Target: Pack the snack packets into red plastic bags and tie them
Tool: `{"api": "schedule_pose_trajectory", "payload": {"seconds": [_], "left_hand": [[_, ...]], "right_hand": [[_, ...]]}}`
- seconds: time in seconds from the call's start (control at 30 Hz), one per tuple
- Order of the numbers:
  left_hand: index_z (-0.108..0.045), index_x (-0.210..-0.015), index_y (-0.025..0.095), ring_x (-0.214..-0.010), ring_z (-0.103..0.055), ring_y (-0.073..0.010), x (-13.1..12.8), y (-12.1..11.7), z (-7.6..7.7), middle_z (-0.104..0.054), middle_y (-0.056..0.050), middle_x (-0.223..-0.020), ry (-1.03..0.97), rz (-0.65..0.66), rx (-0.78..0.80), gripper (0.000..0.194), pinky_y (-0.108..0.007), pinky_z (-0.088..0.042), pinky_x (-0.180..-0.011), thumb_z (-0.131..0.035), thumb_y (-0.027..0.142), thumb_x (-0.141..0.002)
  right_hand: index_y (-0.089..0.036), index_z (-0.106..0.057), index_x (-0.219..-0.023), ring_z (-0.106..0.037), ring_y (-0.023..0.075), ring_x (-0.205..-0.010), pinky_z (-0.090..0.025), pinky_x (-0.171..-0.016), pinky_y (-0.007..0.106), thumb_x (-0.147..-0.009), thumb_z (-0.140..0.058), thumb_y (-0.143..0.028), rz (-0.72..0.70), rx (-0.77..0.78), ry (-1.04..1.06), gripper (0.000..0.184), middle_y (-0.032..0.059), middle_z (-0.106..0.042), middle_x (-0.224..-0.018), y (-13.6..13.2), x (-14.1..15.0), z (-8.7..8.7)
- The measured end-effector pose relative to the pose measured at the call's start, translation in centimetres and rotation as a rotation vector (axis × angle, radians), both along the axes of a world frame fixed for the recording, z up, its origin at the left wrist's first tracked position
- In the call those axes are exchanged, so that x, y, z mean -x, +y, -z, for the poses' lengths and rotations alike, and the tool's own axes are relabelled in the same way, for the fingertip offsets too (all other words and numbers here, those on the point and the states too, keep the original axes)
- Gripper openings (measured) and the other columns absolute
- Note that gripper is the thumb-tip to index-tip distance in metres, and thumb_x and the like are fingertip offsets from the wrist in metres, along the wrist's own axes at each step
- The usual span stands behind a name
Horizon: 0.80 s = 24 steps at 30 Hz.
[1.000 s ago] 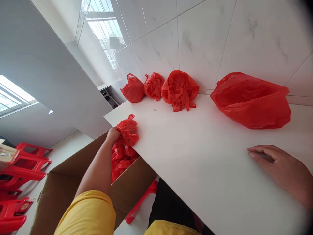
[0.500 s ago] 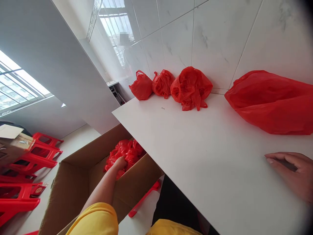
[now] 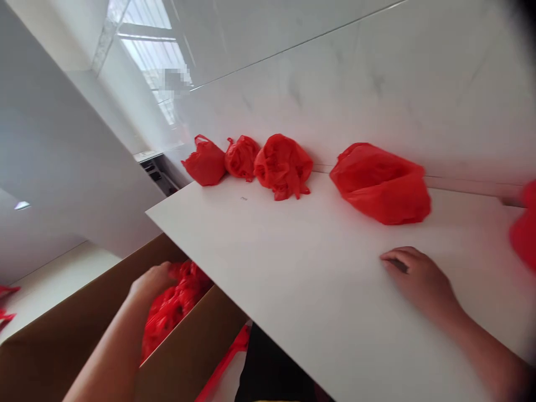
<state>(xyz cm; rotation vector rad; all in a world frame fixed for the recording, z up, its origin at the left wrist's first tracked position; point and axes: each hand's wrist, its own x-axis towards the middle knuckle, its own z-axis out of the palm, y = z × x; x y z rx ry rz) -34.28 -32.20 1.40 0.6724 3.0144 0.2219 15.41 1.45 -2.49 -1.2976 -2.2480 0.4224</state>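
My left hand point(image 3: 151, 280) reaches down into an open cardboard box point(image 3: 196, 349) beside the table and rests on a heap of crumpled red plastic bags point(image 3: 173, 306). Its fingers are blurred and sunk among the bags, so its grip is unclear. My right hand point(image 3: 419, 278) lies palm down on the white table point(image 3: 293, 262), fingers loosely spread and holding nothing. Along the tiled wall sit three small bundled red bags point(image 3: 242, 158) and, nearest my right hand, a larger red bag point(image 3: 383, 184).
Another red bag point(image 3: 525, 231) shows at the right edge of the table. The box stands on the floor against the table's left edge. Red plastic point(image 3: 224, 363) shows under the table. A white wall point(image 3: 62, 167) rises to the left.
My left hand carried a red bag from the table's edge down into the box and stays among the bags there. The view swung right; my right hand stayed on the table.
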Motion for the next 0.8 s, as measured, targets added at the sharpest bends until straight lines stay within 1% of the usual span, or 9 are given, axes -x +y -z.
{"api": "schedule_pose_trajectory", "payload": {"seconds": [0.13, 0.2, 0.27, 0.33, 0.43, 0.53, 0.6, 0.67, 0.8], "left_hand": [[-0.048, -0.116, 0.035, -0.096, -0.058, -0.0197, -3.2, 6.1, -5.0, -0.061, 0.004, -0.114, 0.202, 0.146, -0.036, 0.043, -0.033, -0.045, -0.078, -0.047, 0.054, -0.077], [-0.047, -0.118, 0.035, -0.098, -0.059, -0.0197, -6.1, 10.0, -6.4, -0.057, 0.004, -0.122, 0.24, 0.31, -0.149, 0.043, -0.031, -0.045, -0.077, -0.044, 0.055, -0.08], [-0.05, -0.117, 0.032, -0.101, -0.059, -0.0215, -9.4, 14.5, -6.7, -0.052, -0.001, -0.128, 0.22, 0.484, -0.248, 0.043, -0.031, -0.046, -0.077, -0.049, 0.051, -0.079], [-0.051, -0.119, 0.03, -0.105, -0.058, -0.0223, -12.8, 19.4, -6.0, -0.048, -0.003, -0.134, 0.174, 0.669, -0.331, 0.044, -0.031, -0.046, -0.082, -0.051, 0.048, -0.078], [-0.048, -0.124, 0.026, -0.119, -0.05, -0.0239, -18.0, 26.7, -3.3, -0.043, -0.007, -0.138, 0.049, 0.93, -0.35, 0.051, -0.033, -0.04, -0.097, -0.053, 0.048, -0.078], [-0.038, -0.135, 0.021, -0.135, -0.031, -0.0291, -22.8, 32.0, -0.2, -0.033, -0.013, -0.147, -0.065, 0.987, -0.259, 0.064, -0.045, -0.03, -0.106, -0.049, 0.053, -0.081], [-0.04, -0.135, 0.022, -0.138, -0.023, -0.0341, -24.9, 33.9, 1.4, -0.031, -0.014, -0.148, -0.018, 0.954, -0.243, 0.06, -0.059, -0.019, -0.106, -0.041, 0.055, -0.084], [-0.036, -0.138, 0.02, -0.137, -0.022, -0.036, -25.8, 34.9, 2.0, -0.031, -0.017, -0.147, 0.006, 0.917, -0.32, 0.065, -0.064, -0.017, -0.105, -0.04, 0.056, -0.084], [-0.019, -0.145, 0.015, -0.139, -0.02, -0.0338, -26.1, 36.3, 1.5, -0.023, -0.021, -0.15, 0.063, 0.942, -0.762, 0.088, -0.055, -0.024, -0.107, -0.056, 0.056, -0.076]], "right_hand": [[-0.025, -0.063, -0.079, -0.057, 0.0197, -0.089, -0.045, -0.077, 0.033, -0.078, -0.046, -0.031, -0.013, -0.01, 0.05, 0.018, 0.0011, -0.063, -0.098, -0.6, 0.4, -0.7], [-0.024, -0.063, -0.078, -0.057, 0.0188, -0.087, -0.045, -0.078, 0.032, -0.078, -0.046, -0.027, -0.033, -0.025, 0.075, 0.017, 0.0011, -0.062, -0.095, -0.7, 0.5, -0.9], [-0.024, -0.062, -0.077, -0.056, 0.0182, -0.087, -0.045, -0.077, 0.032, -0.078, -0.046, -0.022, -0.054, -0.031, 0.104, 0.017, 0.0013, -0.062, -0.092, -0.8, 0.6, -1.2], [-0.023, -0.062, -0.076, -0.055, 0.0178, -0.086, -0.045, -0.077, 0.032, -0.078, -0.047, -0.018, -0.069, -0.034, 0.135, 0.016, 0.0013, -0.061, -0.09, -0.9, 0.7, -1.3], [-0.023, -0.062, -0.081, -0.055, 0.019, -0.089, -0.046, -0.082, 0.034, -0.078, -0.049, -0.015, -0.039, -0.061, 0.158, 0.015, 0.0027, -0.06, -0.092, -1.1, 0.8, -1.4], [-0.022, -0.061, -0.096, -0.052, 0.0234, -0.103, -0.044, -0.09, 0.039, -0.076, -0.055, -0.015, 0.063, -0.132, 0.118, 0.022, 0.0075, -0.056, -0.109, -1.1, 0.3, -1.6], [-0.022, -0.058, -0.107, -0.046, 0.0263, -0.115, -0.041, -0.095, 0.043, -0.076, -0.056, -0.014, 0.11, -0.21, 0.062, 0.032, 0.0101, -0.049, -0.123, -1.0, -0.3, -1.8], [-0.023, -0.054, -0.114, -0.041, 0.0267, -0.122, -0.04, -0.098, 0.044, -0.078, -0.055, -0.015, 0.151, -0.272, 0.019, 0.037, 0.0106, -0.044, -0.131, -0.8, -0.9, -2.1], [-0.02, -0.049, -0.123, -0.043, 0.025, -0.12, -0.042, -0.096, 0.041, -0.078, -0.055, -0.014, 0.241, -0.283, 0.015, 0.045, 0.0123, -0.046, -0.128, -0.4, -1.1, -2.0]]}}
